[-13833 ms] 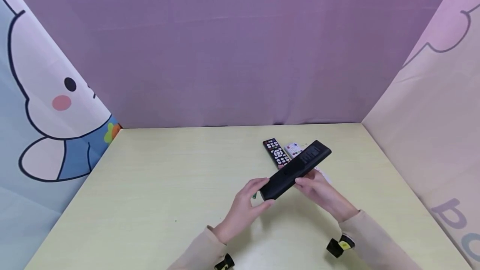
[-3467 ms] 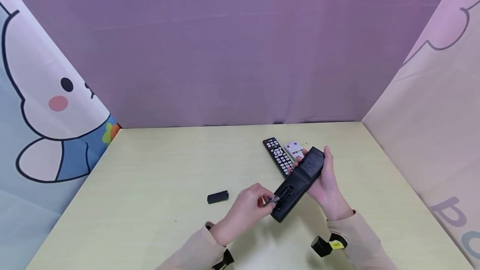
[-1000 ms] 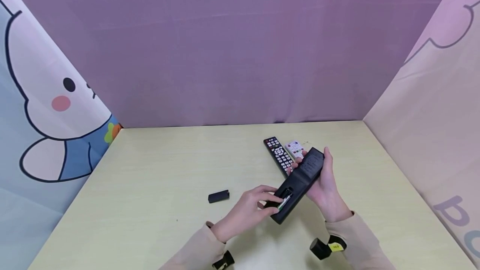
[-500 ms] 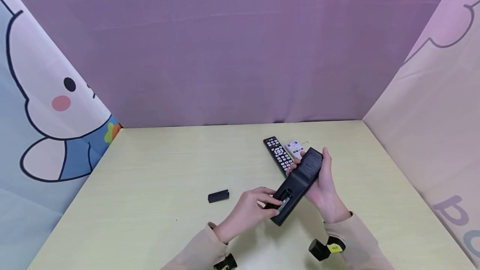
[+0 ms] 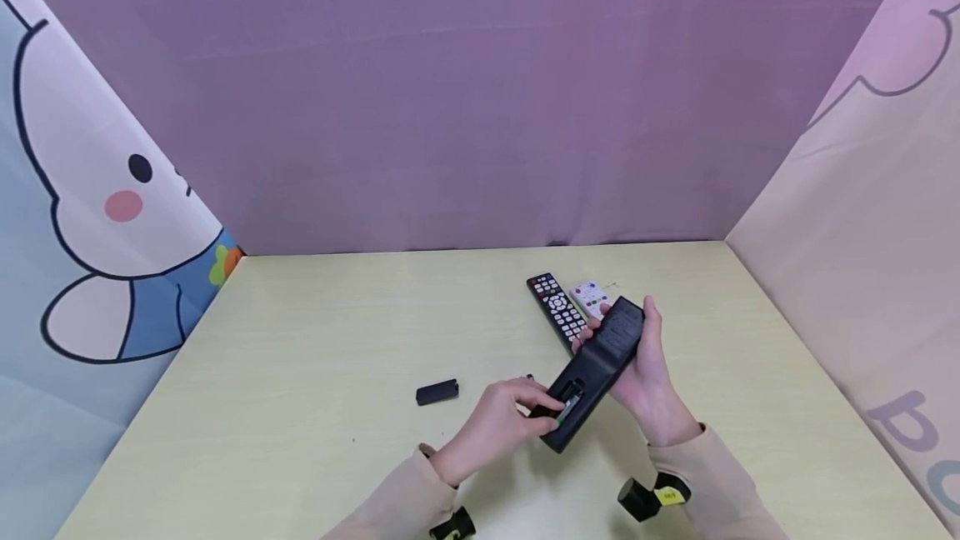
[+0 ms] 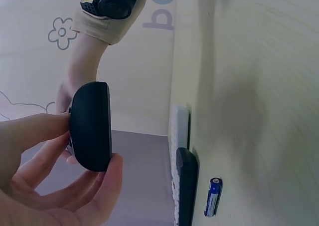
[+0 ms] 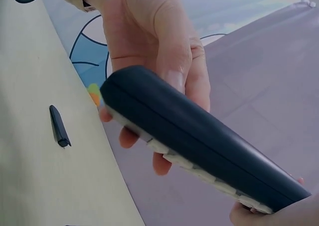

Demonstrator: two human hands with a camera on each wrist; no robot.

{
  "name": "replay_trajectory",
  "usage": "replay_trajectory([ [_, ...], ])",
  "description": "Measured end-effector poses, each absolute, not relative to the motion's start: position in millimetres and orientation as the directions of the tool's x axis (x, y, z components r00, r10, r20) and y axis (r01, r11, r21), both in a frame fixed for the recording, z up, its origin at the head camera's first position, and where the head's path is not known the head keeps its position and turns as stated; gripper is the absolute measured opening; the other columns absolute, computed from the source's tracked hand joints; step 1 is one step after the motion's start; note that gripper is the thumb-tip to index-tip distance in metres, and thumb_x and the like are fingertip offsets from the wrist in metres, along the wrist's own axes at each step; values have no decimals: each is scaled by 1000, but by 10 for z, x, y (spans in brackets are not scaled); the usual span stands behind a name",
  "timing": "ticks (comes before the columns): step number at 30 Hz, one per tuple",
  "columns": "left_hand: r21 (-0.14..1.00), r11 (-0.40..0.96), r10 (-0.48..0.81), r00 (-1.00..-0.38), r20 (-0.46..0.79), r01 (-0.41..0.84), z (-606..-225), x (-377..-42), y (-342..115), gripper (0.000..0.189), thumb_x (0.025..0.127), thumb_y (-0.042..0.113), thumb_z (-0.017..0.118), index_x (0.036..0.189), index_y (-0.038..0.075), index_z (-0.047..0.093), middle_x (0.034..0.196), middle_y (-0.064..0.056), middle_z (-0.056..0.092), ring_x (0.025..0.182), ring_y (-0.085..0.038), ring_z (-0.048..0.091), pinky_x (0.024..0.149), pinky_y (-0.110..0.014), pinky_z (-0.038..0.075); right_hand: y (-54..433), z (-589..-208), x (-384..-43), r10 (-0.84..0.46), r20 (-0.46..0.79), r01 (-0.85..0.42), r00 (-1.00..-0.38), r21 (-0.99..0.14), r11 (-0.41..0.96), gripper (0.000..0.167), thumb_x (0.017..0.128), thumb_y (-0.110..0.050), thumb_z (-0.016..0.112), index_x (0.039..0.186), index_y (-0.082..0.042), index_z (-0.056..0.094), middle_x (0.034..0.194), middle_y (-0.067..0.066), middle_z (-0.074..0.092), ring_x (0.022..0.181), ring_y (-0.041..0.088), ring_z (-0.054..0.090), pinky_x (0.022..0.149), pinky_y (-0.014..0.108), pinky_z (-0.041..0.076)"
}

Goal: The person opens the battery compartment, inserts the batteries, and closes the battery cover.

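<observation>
In the head view my right hand (image 5: 651,382) grips a black remote control (image 5: 611,340), back side up and tilted. Its battery compartment is uncovered, and a greenish battery (image 5: 570,403) lies in it, partly hidden by fingers. My left hand (image 5: 498,419) holds the lower end of the remote, thumb and fingertips at the compartment. In the right wrist view, the left fingers (image 7: 160,163) curl under the button side while the thumb lies on the back. The black battery cover (image 5: 437,392) sits on the table, left of my left hand.
Beyond the held remote lie another black remote (image 5: 557,309) and a white remote (image 5: 590,298). A blue battery (image 6: 213,197) rests on the table (image 5: 322,340) in the left wrist view. Fabric panels (image 5: 480,107) stand behind and at both sides.
The cover, on the remote at first, lies on the table. The left hand pinched a battery above the compartment; a battery now lies inside. Over the last half second the hands have barely moved.
</observation>
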State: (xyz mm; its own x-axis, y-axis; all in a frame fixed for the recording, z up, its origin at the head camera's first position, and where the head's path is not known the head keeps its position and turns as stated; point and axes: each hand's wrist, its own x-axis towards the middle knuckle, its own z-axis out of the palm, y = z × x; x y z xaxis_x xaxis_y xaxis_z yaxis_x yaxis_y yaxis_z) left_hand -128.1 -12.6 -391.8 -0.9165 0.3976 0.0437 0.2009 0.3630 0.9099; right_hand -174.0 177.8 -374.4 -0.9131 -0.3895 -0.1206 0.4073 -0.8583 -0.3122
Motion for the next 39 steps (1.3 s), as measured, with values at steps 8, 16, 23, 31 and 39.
replay_trajectory([
  [8,892,391,434,-900,40,227,-3870,-1289,-185,15,75,12,69,90,14,71,92,3,62,83,-9,55,70,-19,47,1795,-3756,-1756,-394,-122,412,-911,-323,-852,53,80,-58,50,105,-13,36,78,6,49,73,21,50,75,34,42],
  [16,899,372,444,-895,49,233,-3850,-1328,-225,15,79,5,63,91,10,69,95,-1,63,80,-7,57,66,-17,48,1822,-3759,-1771,-392,-126,411,-911,-314,-856,53,80,-58,50,107,-15,35,81,6,48,74,21,49,75,34,41],
  [23,874,397,440,-894,87,280,-3869,-1407,-266,15,80,4,60,92,10,68,93,-1,63,79,-7,57,67,-17,47,1870,-3757,-1780,-389,-127,409,-912,-310,-858,53,79,-58,51,107,-17,33,82,6,47,74,21,49,76,36,41],
  [31,827,442,495,-863,97,347,-3966,-1574,-284,17,81,0,59,94,6,66,94,-5,64,77,-9,59,67,-15,47,1924,-3772,-1787,-401,-104,413,-910,-282,-866,50,80,-56,51,105,-14,39,81,7,48,74,23,50,78,36,40],
  [39,745,540,553,-832,37,392,-4048,-1772,-228,18,83,3,57,97,8,66,96,-2,63,77,-7,57,65,-16,46,1965,-3769,-1788,-395,-100,407,-913,-287,-867,49,80,-56,51,103,-13,42,82,7,48,75,23,50,81,36,40],
])
